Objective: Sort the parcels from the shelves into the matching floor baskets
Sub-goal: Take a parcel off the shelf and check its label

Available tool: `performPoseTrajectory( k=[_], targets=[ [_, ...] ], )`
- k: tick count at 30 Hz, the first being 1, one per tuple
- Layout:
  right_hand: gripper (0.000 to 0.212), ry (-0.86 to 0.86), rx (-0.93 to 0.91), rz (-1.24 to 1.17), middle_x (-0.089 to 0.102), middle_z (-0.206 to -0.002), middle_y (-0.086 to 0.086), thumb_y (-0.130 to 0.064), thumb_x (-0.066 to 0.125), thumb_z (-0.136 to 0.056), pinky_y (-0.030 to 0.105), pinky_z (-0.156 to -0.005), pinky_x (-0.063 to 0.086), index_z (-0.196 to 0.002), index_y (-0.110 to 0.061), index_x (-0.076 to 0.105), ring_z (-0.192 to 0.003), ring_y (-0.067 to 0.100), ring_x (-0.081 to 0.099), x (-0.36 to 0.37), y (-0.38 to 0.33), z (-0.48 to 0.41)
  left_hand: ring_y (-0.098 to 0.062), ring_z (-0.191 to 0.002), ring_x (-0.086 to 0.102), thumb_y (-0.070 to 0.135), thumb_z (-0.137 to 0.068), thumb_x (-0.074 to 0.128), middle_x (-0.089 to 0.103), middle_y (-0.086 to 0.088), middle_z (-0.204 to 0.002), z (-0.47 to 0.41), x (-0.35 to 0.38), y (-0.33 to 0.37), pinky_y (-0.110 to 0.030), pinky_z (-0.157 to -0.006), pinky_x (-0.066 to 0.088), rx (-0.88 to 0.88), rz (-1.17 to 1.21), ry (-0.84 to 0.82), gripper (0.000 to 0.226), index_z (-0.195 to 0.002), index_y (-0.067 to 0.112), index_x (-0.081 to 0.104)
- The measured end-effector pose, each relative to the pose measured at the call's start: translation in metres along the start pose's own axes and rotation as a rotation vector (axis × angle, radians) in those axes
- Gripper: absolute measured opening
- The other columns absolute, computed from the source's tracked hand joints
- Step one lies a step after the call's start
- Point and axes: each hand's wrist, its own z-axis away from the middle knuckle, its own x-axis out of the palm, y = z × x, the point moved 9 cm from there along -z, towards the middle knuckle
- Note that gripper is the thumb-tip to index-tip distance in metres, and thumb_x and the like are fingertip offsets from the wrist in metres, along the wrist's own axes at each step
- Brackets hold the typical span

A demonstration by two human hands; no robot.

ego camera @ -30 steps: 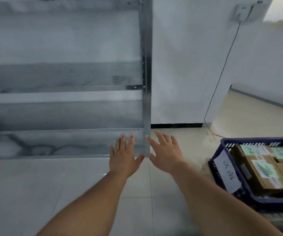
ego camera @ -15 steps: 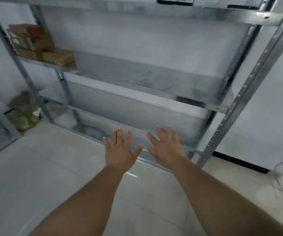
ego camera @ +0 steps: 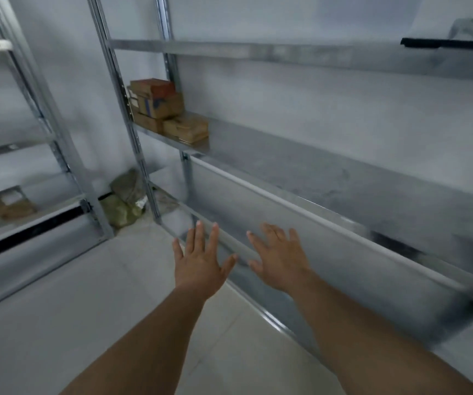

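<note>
A small stack of brown cardboard parcels (ego camera: 161,109) sits at the left end of the middle shelf of the metal rack (ego camera: 329,178). Another flat parcel (ego camera: 11,202) lies on a low shelf of a second rack at the far left. My left hand (ego camera: 199,265) and my right hand (ego camera: 279,258) are stretched out side by side in front of the lower shelf, palms down, fingers spread, holding nothing. Both hands are well below and to the right of the stacked parcels. No floor basket is in view.
Greenish bags (ego camera: 124,201) lie on the floor in the corner between the two racks. A black strip (ego camera: 440,42) rests on the top shelf at the right. Pale tiled floor (ego camera: 73,309) stretches to the left of my arms.
My view has swung left, away from the blue basket of parcels and along the rack. The stacked parcels have come closer to centre. My hands stay open and spread.
</note>
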Motion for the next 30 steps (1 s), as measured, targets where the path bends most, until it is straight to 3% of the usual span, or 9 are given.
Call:
performPoseTrajectory(
  k=[3, 8, 17, 24, 30],
  targets=[
    [0.067, 0.018, -0.057, -0.010, 0.003, -0.160, 0.010, -0.053, 0.034, -0.097, 0.053, -0.116, 0.006, -0.153, -0.028, 0.007, -0.146, 0.024, 0.007, -0.017, 0.006, -0.055, -0.022, -0.147, -0.012, 0.076, -0.083, 0.008, -0.014, -0.005, -0.160, -0.050, -0.014, -0.010, -0.050, -0.117, -0.006, -0.046, -0.030, 0.048, 0.086, -0.151, 0.029, -0.011],
    [0.068, 0.058, -0.128, -0.036, 0.004, -0.160, 0.009, -0.053, 0.036, -0.096, 0.054, -0.116, 0.005, -0.153, -0.028, 0.008, -0.146, 0.024, 0.006, -0.027, 0.013, -0.134, -0.022, -0.147, -0.013, 0.069, -0.090, 0.024, -0.015, -0.005, -0.160, -0.110, -0.022, -0.024, -0.050, -0.117, -0.007, -0.098, -0.043, 0.072, 0.082, -0.151, 0.028, -0.014],
    [0.070, 0.050, -0.241, -0.013, 0.002, -0.160, 0.009, -0.054, 0.033, -0.097, 0.052, -0.115, 0.011, -0.153, -0.026, 0.004, -0.145, 0.026, 0.011, -0.028, -0.029, -0.240, -0.023, -0.147, -0.014, 0.071, -0.089, 0.022, -0.015, -0.005, -0.160, -0.175, -0.017, -0.102, -0.051, -0.118, -0.006, -0.228, -0.057, 0.065, 0.083, -0.149, 0.029, -0.018],
    [0.067, 0.070, -0.217, -0.008, 0.003, -0.160, 0.010, -0.054, 0.031, -0.097, 0.051, -0.116, 0.009, -0.153, -0.025, 0.009, -0.145, 0.025, 0.009, -0.038, -0.069, -0.339, -0.024, -0.147, -0.012, 0.070, -0.090, 0.024, -0.014, -0.005, -0.160, -0.262, -0.021, -0.168, -0.049, -0.116, -0.008, -0.212, -0.030, 0.098, 0.084, -0.149, 0.028, -0.018],
    [0.064, 0.068, -0.163, -0.006, 0.012, -0.159, 0.010, -0.054, 0.033, -0.097, 0.047, -0.115, 0.015, -0.151, -0.021, 0.020, -0.143, 0.025, 0.017, -0.051, -0.111, -0.434, -0.021, -0.148, -0.005, 0.067, -0.090, 0.032, -0.013, -0.005, -0.160, -0.348, -0.033, -0.241, -0.043, -0.120, 0.005, -0.122, 0.034, 0.079, 0.085, -0.151, 0.028, -0.014]
  ],
)
